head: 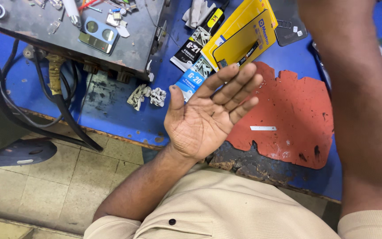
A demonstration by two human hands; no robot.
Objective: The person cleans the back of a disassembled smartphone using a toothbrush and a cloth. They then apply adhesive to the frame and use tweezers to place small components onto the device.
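The left hand (204,117) is raised palm-up above the near edge of the blue-topped workbench (124,119), fingers (237,90) spread flat and slightly fanned, thumb standing apart; it grips nothing, and the palm looks bare. Held open like this, it reads as a hand at rest or gesturing, not one working.

Just past the fingertips lie two flat glue tubes side by side, one blue and white (195,77), the other black and white (197,44), both pointing toward the hand, as if laid down within easy reach. Touching them on the far side is a yellow cardboard package with a dark screen-shaped window (244,37).

To the little-finger side, partly under the hand, spreads a worn red rubber mat with ragged, chewed edges (292,115); a small thin white strip (263,128) lies alone on it, near the fingers but apart from them.

On the thumb side, two crumpled scraps of white paper (149,95) sit on the bench, and beyond them a grey metal box (67,40) carries a pale blue phone back cover with two round camera holes (98,35).

The right forearm (363,102) rises up out of view, so whether that hand is open or closed cannot be told.
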